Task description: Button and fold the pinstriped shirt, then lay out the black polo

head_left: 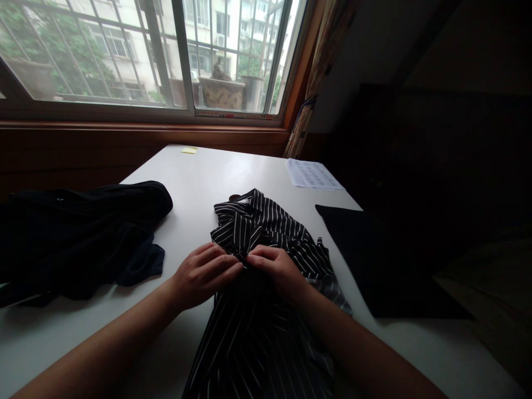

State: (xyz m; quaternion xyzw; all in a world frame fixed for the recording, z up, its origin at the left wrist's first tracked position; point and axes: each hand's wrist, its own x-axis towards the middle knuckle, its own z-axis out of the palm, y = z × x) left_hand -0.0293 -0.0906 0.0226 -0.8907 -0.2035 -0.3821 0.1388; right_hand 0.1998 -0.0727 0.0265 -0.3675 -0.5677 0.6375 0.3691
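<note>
Striped garment (266, 332) lies mid-table, running toward the near edge; its lower end is cut off by the frame. Left hand (208, 272) and right hand (280, 270) pinch its fabric just below the collar, fingers drawn close together; the exact grip point is obscured and the left thumb is hidden. A brown object (234, 197) shows partly behind the collar. Dark clothing (95, 238) at the table's (199, 172) left edge is cut off; folds indistinct. Black cloth (382, 266) lies at the right edge, its outer border lost in shadow. Papers (313, 174) occupy the far right corner, print illegible.
</note>
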